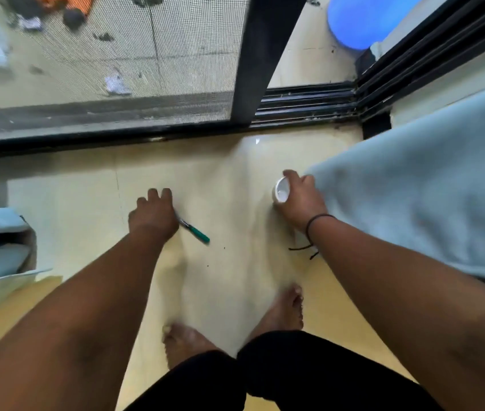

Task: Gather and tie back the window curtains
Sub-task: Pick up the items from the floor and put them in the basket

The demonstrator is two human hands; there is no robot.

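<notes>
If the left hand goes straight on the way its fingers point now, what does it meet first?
Probably the black window frame. The left hand, holding a green pen, points over bare floor toward it; depth is unclear.

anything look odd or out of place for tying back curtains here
Yes. Neither hand holds a tie-back. The left hand grips a green pen, and the right hand holds a small white cup against the edge of the pale blue curtain. Both items seem unrelated to tying curtains.

Bare cream floor lies open between my arms. The pale blue fabric curtain crowds my right; the black window frame bars ahead.
</notes>
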